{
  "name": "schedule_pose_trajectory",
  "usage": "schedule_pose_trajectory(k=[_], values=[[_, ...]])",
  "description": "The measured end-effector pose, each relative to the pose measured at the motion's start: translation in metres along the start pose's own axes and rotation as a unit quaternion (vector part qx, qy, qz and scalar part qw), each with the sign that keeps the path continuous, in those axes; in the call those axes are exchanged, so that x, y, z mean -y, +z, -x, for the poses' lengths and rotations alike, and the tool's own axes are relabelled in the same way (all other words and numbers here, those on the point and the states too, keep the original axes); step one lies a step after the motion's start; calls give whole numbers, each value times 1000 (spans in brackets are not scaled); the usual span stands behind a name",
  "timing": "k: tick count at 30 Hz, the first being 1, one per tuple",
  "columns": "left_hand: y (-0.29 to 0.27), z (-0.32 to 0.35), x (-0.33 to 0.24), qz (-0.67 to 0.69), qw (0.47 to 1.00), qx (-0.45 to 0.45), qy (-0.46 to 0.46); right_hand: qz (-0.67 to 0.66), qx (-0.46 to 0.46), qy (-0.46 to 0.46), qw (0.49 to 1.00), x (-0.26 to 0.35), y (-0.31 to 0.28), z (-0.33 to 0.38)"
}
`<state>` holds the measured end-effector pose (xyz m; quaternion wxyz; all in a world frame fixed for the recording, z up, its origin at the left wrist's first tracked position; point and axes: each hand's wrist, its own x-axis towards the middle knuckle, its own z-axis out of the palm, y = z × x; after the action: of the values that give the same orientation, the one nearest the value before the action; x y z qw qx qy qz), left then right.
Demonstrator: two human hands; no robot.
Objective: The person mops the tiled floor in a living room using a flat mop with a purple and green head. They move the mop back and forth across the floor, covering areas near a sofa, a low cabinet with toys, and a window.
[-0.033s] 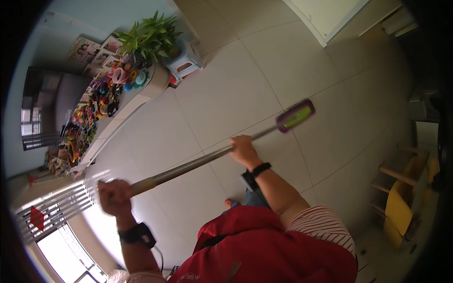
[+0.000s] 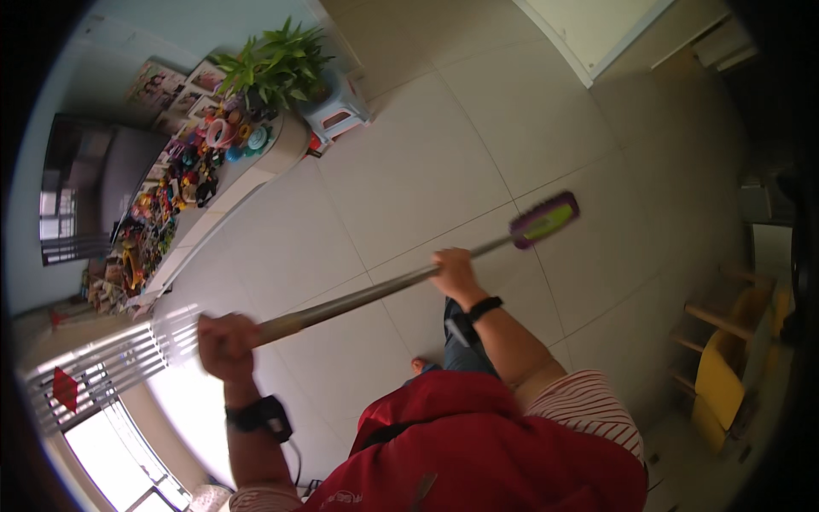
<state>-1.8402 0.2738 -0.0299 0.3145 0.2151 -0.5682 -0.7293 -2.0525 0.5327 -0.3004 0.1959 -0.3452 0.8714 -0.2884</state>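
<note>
A flat mop point(image 2: 363, 296) with a long grey metal handle slants across the view from lower left to upper right. My left hand point(image 2: 229, 346) is closed round the handle's near end. Further along, my right hand point(image 2: 455, 277) grips the shaft closer to the head. The purple-fringed mop head point(image 2: 546, 220), with a yellow-green plate on top, lies on the tiled floor point(image 2: 409, 183) beyond my right hand. Both wrists wear dark bands.
Along the left wall runs a white cabinet point(image 2: 226, 200) crowded with toys and picture frames. A television point(image 2: 128, 183) hangs above it. One potted plant point(image 2: 277, 64) and a plastic stool point(image 2: 337, 107) stand at its far end. A yellow-backed chair point(image 2: 721, 384) is at right.
Both hands and the mop have shifted a little to the right. The mop head has slid slightly right and nearer to me. My grip on the handle is kept.
</note>
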Motion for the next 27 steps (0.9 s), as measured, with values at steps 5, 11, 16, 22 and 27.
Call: schedule_pose_trajectory(k=[5,11,16,22,27], values=[[35,86,73,1,980,112,-162,104,188,73,974,-86,-19,80],[-61,215,25,74,990,-99,-72,127,197,-76,969,-23,38,128],[-134,345,-19,-2,951,-306,50,50,227,-238,943,59,106,153],[-141,471,-40,75,857,-499,107,118,330,-325,879,148,177,174],[-101,548,-36,45,833,-540,113,145,443,-360,808,186,196,179]])
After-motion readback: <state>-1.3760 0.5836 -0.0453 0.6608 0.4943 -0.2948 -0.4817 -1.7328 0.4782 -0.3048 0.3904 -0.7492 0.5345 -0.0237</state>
